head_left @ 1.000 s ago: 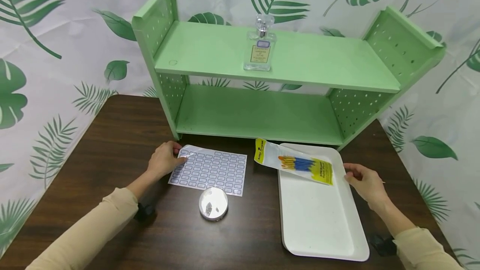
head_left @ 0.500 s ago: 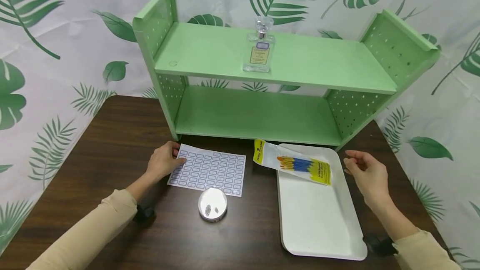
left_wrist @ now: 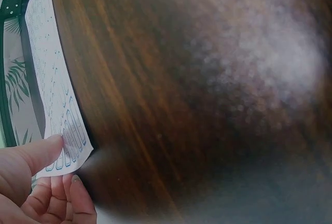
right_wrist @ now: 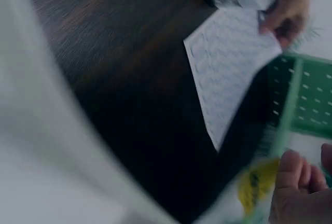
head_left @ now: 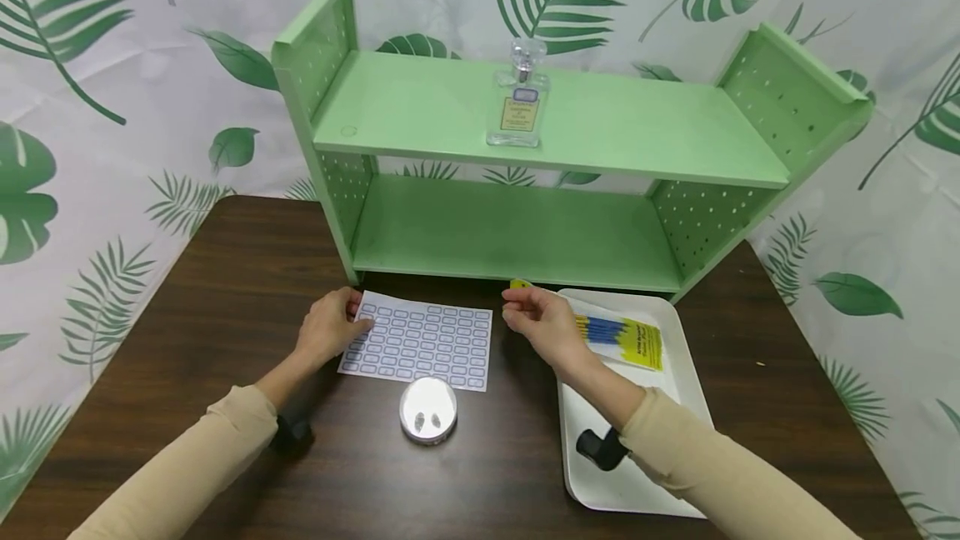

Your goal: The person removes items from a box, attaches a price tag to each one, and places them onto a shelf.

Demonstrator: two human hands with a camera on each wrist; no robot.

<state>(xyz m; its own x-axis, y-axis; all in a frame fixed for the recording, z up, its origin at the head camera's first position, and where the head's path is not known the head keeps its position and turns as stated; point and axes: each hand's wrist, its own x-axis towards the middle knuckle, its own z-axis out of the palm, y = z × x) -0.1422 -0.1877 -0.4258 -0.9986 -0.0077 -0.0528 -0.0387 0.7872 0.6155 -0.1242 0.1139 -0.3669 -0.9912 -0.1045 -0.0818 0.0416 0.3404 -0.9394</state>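
My left hand (head_left: 326, 327) pinches the left edge of a white sticker sheet (head_left: 431, 344) printed with rows of small blue-bordered labels. In the left wrist view, the thumb lies on top of the sheet (left_wrist: 67, 130) and the fingers are beneath its curling corner. My right hand (head_left: 547, 327) hovers over the yellow-ended clear packet of artist brushes (head_left: 626, 340), fingers loosely bent, with nothing visible in them. It hides the packet's left part. A round silver-lidded tin (head_left: 427, 409) stands at the sheet's front edge.
The brush packet lies across the back of a white tray (head_left: 568, 457) on the right. Behind stands a green two-tier shelf (head_left: 517, 227), with a clear perfume bottle (head_left: 517, 111) on its upper board. The dark wooden table (head_left: 247, 273) extends to both sides.
My right hand has lifted from the tray's right edge and swung left over the brush packet, towards the sticker sheet. My left hand still holds the sheet in place.
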